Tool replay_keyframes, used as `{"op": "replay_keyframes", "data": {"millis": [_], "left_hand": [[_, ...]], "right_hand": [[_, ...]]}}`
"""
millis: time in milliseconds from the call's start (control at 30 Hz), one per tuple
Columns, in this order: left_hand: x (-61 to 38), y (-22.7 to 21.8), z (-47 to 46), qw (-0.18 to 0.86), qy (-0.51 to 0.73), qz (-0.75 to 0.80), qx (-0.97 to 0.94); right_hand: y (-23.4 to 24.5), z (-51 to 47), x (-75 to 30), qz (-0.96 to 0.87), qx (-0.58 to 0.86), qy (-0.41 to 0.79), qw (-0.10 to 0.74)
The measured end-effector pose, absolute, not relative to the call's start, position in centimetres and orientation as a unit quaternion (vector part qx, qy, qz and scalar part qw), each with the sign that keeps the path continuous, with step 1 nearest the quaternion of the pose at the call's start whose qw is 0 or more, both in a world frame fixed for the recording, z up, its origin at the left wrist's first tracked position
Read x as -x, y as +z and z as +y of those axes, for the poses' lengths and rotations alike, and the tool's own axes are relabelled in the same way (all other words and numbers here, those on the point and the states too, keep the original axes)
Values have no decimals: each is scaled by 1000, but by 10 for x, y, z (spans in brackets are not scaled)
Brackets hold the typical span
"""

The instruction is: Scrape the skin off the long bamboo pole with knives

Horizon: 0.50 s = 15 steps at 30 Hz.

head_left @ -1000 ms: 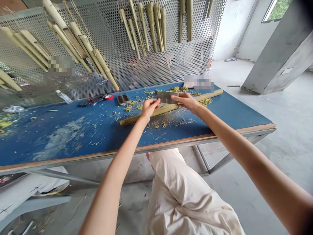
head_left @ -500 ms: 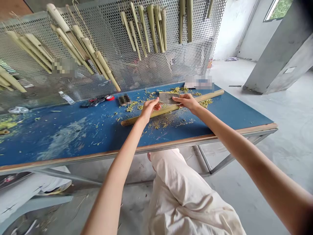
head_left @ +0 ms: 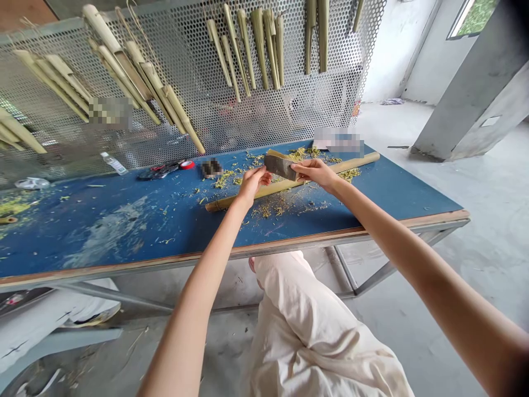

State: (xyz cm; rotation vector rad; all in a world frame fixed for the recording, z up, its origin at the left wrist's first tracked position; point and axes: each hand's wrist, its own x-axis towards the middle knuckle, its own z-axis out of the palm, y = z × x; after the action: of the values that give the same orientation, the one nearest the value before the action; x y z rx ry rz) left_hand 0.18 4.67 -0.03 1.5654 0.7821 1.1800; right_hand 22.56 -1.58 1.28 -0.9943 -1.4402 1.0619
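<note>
- My left hand (head_left: 253, 184) and right hand (head_left: 316, 172) are bare, as are both forearms (head_left: 417, 264).
- I wear loose cream trousers (head_left: 314, 331), deeply creased across the near leg.

The left hand (head_left: 252, 184) and right hand (head_left: 316, 172) are blocked ahead by the perforated metal screen (head_left: 194, 132) along the tabletop's (head_left: 289, 234) far edge, hung with bamboo pieces (head_left: 258, 49). A dark flat block (head_left: 280, 166) sits between the hands, over the bamboo pole (head_left: 248, 194). Scissors (head_left: 159, 171) and a tape roll (head_left: 187, 164) obstruct upper left. Passage: over the lower-left tabletop, thin shavings only.
</note>
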Motion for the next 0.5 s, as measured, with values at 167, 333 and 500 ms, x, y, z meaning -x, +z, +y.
{"op": "replay_keyframes", "data": {"millis": [167, 333, 500], "left_hand": [[-2, 4, 41, 499, 471, 323, -652], [-2, 9, 37, 514, 444, 328, -656], [2, 9, 39, 546, 437, 299, -648]], "right_hand": [[8, -13, -224, -631, 447, 349, 529], [8, -15, -222, -647, 430, 321, 541], [12, -16, -226, -581, 417, 416, 561]]}}
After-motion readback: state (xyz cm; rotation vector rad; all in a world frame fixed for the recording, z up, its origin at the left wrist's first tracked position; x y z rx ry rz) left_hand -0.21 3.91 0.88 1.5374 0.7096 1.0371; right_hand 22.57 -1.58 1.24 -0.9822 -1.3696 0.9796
